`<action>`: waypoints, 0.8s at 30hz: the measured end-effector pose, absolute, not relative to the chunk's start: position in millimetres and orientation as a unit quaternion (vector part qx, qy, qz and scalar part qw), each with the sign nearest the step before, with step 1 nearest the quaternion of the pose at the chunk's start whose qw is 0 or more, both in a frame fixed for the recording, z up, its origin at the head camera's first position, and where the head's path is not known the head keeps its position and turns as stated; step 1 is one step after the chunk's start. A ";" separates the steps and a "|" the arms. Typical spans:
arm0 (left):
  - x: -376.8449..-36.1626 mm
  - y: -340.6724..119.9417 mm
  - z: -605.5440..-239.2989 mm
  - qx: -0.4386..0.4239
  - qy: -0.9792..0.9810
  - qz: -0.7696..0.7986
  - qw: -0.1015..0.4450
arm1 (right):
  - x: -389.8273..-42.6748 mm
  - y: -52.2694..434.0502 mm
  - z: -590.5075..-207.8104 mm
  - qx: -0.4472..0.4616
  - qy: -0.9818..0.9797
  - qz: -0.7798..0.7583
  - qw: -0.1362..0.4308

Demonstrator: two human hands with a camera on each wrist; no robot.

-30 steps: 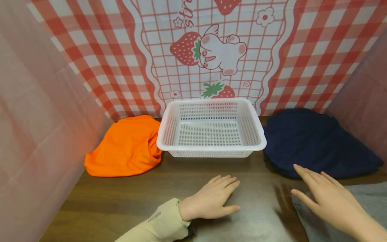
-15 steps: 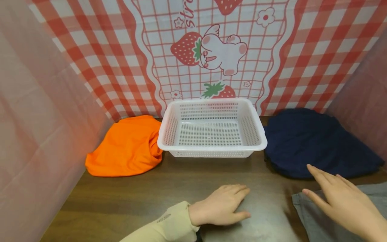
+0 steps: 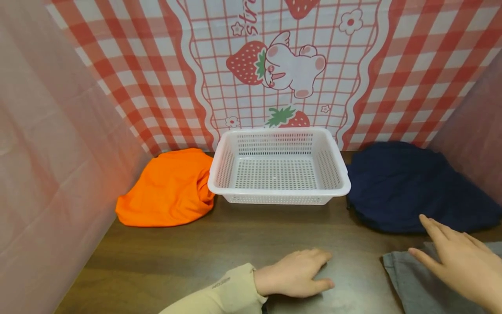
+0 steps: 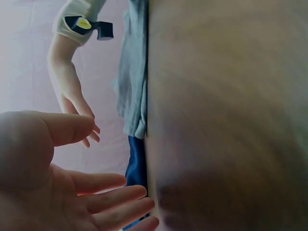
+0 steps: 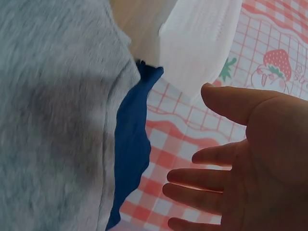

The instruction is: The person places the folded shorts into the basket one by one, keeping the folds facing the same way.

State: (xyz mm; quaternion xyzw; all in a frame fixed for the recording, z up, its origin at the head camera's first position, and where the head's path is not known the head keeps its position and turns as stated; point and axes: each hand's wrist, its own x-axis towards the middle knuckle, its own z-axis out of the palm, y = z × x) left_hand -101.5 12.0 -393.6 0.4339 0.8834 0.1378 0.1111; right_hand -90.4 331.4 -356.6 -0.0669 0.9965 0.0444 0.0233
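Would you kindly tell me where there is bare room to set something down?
The wood-grain tabletop is bare between the orange cloth and the beige sleeve, and between the white perforated basket and the left hand. The basket itself is empty. The right side is crowded: navy cloth behind, gray cloth in front, the right hand above it.

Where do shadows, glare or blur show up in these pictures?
Head view: pale sheen on the brown tabletop beside the left hand; left wrist view: tabletop blurred, with a dark shadow near that hand; right wrist view: the right hand looks dim, shadow darkens the grey cloth, the white basket looks washed out.
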 end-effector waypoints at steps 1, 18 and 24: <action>-100.9 13.4 -393.3 0.431 0.883 0.145 0.118 | -90.6 334.4 -357.2 -0.065 0.997 0.044 0.019; -94.6 42.7 -391.4 0.438 0.866 0.158 0.186 | -103.9 388.5 -374.2 -0.037 0.997 -0.058 0.018; -93.4 50.7 -392.3 0.445 0.860 0.162 0.189 | -100.7 405.0 -387.9 -0.003 0.991 -0.115 -0.065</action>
